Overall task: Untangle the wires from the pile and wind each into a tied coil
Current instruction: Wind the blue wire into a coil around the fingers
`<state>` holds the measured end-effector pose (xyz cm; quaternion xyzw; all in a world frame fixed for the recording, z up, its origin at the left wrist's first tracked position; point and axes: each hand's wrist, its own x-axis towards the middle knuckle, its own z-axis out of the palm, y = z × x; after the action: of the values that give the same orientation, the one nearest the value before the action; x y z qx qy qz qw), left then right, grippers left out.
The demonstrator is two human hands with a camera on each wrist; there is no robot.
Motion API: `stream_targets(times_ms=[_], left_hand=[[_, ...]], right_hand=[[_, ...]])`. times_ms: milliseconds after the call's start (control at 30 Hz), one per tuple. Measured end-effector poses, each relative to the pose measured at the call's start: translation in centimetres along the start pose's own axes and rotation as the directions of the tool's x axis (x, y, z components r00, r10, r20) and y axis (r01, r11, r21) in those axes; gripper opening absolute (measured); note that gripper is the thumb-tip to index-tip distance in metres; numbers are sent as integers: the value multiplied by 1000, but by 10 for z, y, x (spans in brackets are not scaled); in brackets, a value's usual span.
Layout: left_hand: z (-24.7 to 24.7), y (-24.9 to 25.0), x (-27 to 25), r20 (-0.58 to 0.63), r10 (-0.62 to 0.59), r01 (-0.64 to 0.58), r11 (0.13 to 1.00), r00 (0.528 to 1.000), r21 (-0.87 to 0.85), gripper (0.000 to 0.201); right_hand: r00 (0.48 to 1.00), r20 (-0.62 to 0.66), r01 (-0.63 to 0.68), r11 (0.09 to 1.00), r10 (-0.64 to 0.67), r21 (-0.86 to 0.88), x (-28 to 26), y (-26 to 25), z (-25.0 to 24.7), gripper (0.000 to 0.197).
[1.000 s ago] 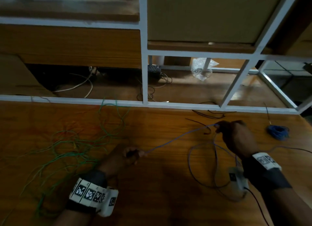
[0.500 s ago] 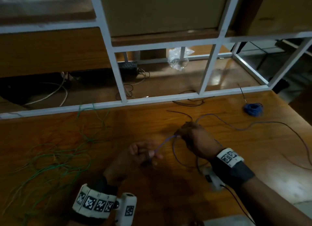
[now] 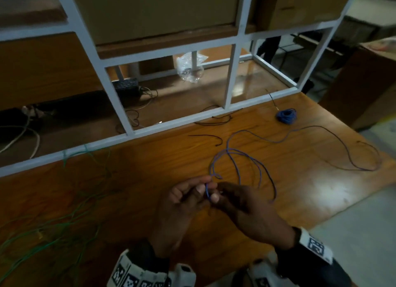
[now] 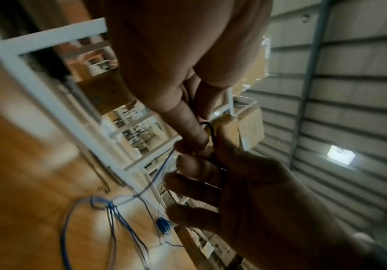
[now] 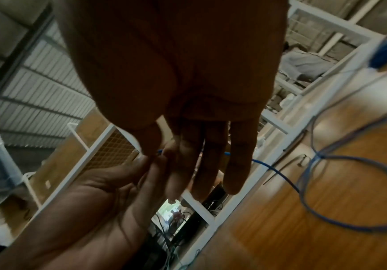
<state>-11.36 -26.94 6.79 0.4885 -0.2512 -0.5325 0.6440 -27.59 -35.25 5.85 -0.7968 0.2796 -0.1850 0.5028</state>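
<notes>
A long blue wire [image 3: 236,158] lies in loose loops on the wooden table [image 3: 150,175] and trails off to the right. My two hands meet just above the table, near its front. My left hand [image 3: 204,187] pinches one short stretch of the blue wire between thumb and fingers. My right hand [image 3: 217,193] pinches the same stretch right beside it, thumb against forefinger, its other fingers fairly straight. In the left wrist view the blue wire [image 4: 207,128] curls over my left hand's [image 4: 199,138] fingertip. The right wrist view shows the blue wire [image 5: 271,169] leaving my right hand [image 5: 162,152].
A tangle of green wires [image 3: 64,211] spreads over the table's left side. A small wound blue coil [image 3: 286,116] sits at the back right, with short black wire pieces [image 3: 205,136] near it. A white metal frame [image 3: 120,106] borders the table's far edge.
My hands, a second ago spread apart with the blue wire stretched between them, have come together at the table's middle. The wire's loops now lie beyond my fingers. The head view has swung right.
</notes>
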Motion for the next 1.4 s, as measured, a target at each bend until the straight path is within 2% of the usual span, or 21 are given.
stream_targets(times_ms=[100, 167, 233, 300, 333, 367, 400, 433, 500, 533, 567, 667, 733, 833, 900, 967, 1067, 1133, 1267, 1333, 1400], left_hand=[[-16, 8, -3, 203, 49, -107, 951, 978, 288, 28], [-23, 13, -2, 284, 159, -290, 808, 946, 513, 32], [-18, 19, -4, 368, 295, -467, 656, 882, 593, 19], [-9, 24, -4, 476, 380, -605, 398, 793, 690, 12], [-5, 26, -2, 522, 396, -634, 241, 756, 735, 13], [0, 28, 0, 551, 406, -646, 143, 729, 749, 13], [5, 31, 3, 571, 397, -662, 140, 719, 736, 13], [10, 33, 5, 593, 356, -681, 216, 723, 700, 14], [18, 34, 9, 609, 193, -602, 539, 769, 589, 14], [21, 30, 11, 603, 123, -516, 666, 788, 538, 14], [23, 24, 12, 579, 96, -449, 736, 810, 507, 14], [20, -4, 21, 428, 217, -449, 685, 877, 573, 14], [20, -8, 24, 334, 313, -457, 649, 889, 608, 13], [31, 0, 28, 431, 335, -546, 536, 838, 644, 23], [46, 8, 32, 502, 270, -564, 506, 822, 652, 29], [54, 9, 43, 522, 218, -555, 494, 825, 670, 20], [59, 8, 58, 554, 241, -601, 415, 797, 684, 11], [63, 6, 66, 535, 269, -594, 469, 801, 654, 16], [73, -6, 65, 562, 272, -598, 586, 781, 547, 20], [75, -13, 61, 496, 206, -467, 738, 843, 487, 19], [74, -21, 59, 406, 174, -379, 774, 897, 507, 18]], right_hand=[[993, -73, -69, 969, 88, 237, -11, -10, 14, 20], [982, -93, -119, 925, 163, 361, -17, -20, 18, 35], [971, -68, -181, 886, 231, 428, -22, -31, 14, 50], [977, -44, -178, 910, 209, 375, -26, -39, 9, 57], [981, -56, -158, 929, 187, 334, -28, -41, 6, 59], [984, -75, -134, 947, 162, 292, -30, -42, 2, 61], [986, -86, -114, 959, 140, 259, -32, -42, -3, 64], [989, -82, -100, 963, 124, 252, -36, -42, -8, 65], [993, -55, -78, 935, 103, 346, -44, -42, -22, 60], [994, -49, -68, 903, 98, 424, -48, -42, -30, 56], [994, -47, -64, 869, 100, 491, -52, -41, -39, 54], [992, -3, -104, 815, 129, 570, -60, -31, -59, 49], [987, 40, -153, 853, 154, 498, -65, -19, -67, 43], [983, 65, -183, 916, 171, 356, -74, -1, -76, 43], [982, 104, -183, 901, 155, 394, -74, 2, -84, 43], [972, 163, -230, 801, 167, 552, -69, 3, -90, 36], [949, 298, -311, 438, 101, 843, -61, 3, -86, 27], [941, 339, -331, 258, 13, 908, -57, 5, -81, 25], [955, 294, -281, 188, -41, 941, -40, -6, -76, 31], [980, 192, -184, 148, -45, 972, -32, -13, -78, 30], [996, 53, -44, 131, -67, 990, -24, -16, -84, 29]])
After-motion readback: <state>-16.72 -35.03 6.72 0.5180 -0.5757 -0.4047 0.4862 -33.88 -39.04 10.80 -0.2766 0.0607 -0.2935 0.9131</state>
